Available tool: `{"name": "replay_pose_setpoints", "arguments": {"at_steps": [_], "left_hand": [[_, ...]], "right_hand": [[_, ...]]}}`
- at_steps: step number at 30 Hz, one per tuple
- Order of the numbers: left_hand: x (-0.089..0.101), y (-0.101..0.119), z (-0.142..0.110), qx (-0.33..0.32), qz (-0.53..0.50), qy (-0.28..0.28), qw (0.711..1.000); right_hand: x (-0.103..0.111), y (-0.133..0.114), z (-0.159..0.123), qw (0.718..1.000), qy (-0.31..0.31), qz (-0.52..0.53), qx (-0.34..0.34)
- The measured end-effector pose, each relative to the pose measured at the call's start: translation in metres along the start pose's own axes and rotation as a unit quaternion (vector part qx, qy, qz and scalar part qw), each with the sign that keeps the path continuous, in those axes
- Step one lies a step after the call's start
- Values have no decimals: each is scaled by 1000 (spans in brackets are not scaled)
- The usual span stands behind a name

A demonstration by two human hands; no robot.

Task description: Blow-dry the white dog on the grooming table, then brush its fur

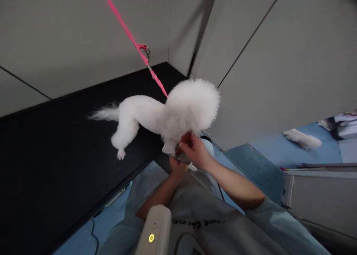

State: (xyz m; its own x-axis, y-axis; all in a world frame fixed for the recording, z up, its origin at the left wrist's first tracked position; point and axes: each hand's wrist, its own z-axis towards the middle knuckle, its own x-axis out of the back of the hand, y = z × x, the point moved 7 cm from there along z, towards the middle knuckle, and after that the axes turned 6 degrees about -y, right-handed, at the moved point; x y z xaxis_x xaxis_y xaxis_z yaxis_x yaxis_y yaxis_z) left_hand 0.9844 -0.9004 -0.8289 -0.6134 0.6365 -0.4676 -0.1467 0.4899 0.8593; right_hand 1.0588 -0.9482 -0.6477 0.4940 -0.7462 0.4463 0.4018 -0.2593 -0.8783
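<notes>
A fluffy white dog (145,110) stands on a black ribbed grooming table (69,165), its body trimmed short and its head fur (195,102) left round and full. My right hand (196,151) is closed below the head fur, fingers pinched together. Just under it, my left hand (177,166) is closed too. A small flat whitish piece (169,147) sticks out beside my hands, with something thin and dark next to it. I cannot make out its kind or which hand holds it. The dog's chest and front legs are mostly hidden.
A pink leash (125,28) with a metal clip runs from the dog's neck up and left. Grey wall panels (292,61) stand behind. A beige device (154,229) with a yellow light sits before my apron (206,206). At right is a blue-grey panel (256,169).
</notes>
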Motion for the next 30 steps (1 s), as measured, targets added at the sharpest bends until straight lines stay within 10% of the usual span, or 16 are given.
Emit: {"name": "replay_pose_setpoints", "arguments": {"at_steps": [4,11,15,19,23,30], "left_hand": [[12,5,-5,-85,50,71,993],[12,15,-5,-148,189,-20,970],[4,23,-4,-168,247,-81,951],[3,26,-5,-166,283,-74,942],[1,27,-7,-148,331,-65,930],[-7,39,-8,-120,510,-75,848]], "right_hand": [[14,-1,-4,994,97,-35,17],[11,-22,17,989,55,-128,43],[-18,-35,35,978,-78,-191,45],[-22,-53,42,965,-25,-255,60],[-44,-57,44,934,-113,-332,74],[-39,-77,42,925,-95,-361,73]]}}
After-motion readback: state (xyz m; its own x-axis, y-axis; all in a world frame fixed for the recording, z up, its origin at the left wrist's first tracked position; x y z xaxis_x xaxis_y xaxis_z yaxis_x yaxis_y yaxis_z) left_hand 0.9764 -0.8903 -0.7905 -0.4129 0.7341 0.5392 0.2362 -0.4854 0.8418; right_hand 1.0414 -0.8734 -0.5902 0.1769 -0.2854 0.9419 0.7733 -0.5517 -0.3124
